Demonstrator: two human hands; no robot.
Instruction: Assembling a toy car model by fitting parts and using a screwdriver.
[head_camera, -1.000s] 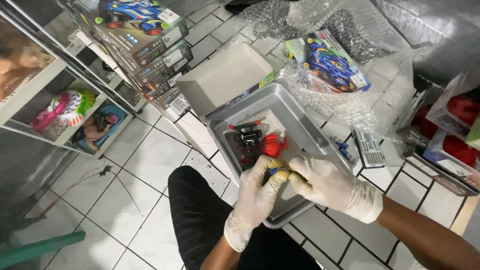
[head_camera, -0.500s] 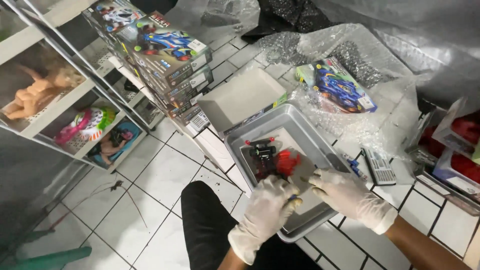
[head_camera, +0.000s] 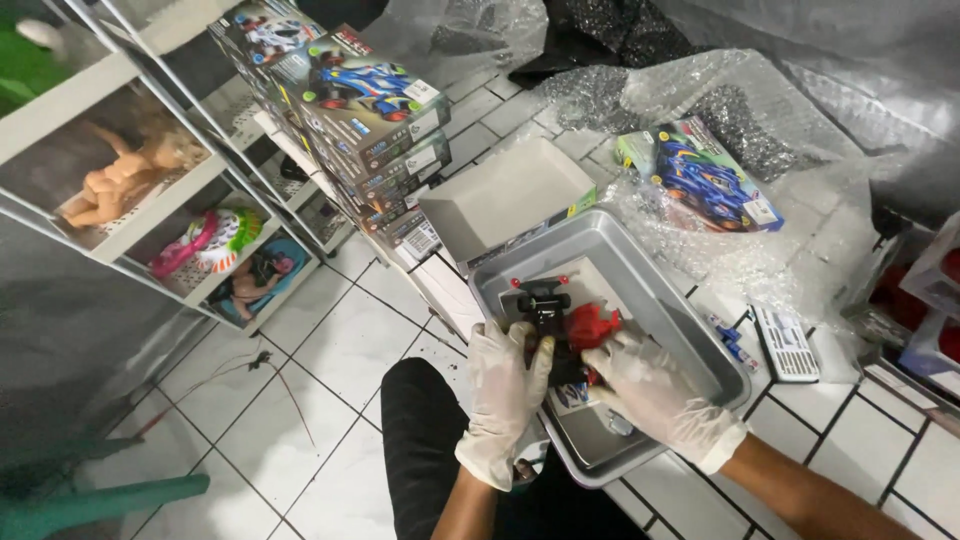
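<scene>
Both my hands wear white gloves and meet over a grey metal tray (head_camera: 655, 290) on the tiled floor. My left hand (head_camera: 505, 385) grips the near side of a small black toy car chassis (head_camera: 545, 305) with red parts. My right hand (head_camera: 650, 385) holds the same toy from the right, by its red body piece (head_camera: 592, 325). The toy rests low in the tray, partly hidden by my fingers.
A stack of toy car boxes (head_camera: 365, 110) stands to the left of an open white box (head_camera: 505, 190). Another toy box (head_camera: 710, 175) lies on bubble wrap (head_camera: 700, 100) behind the tray. A shelf with toys (head_camera: 150, 180) is at left. A calculator (head_camera: 785, 343) lies right.
The view has shifted, so the tray and hands sit lower and more central. My hands have stayed together on the toy over the tray.
</scene>
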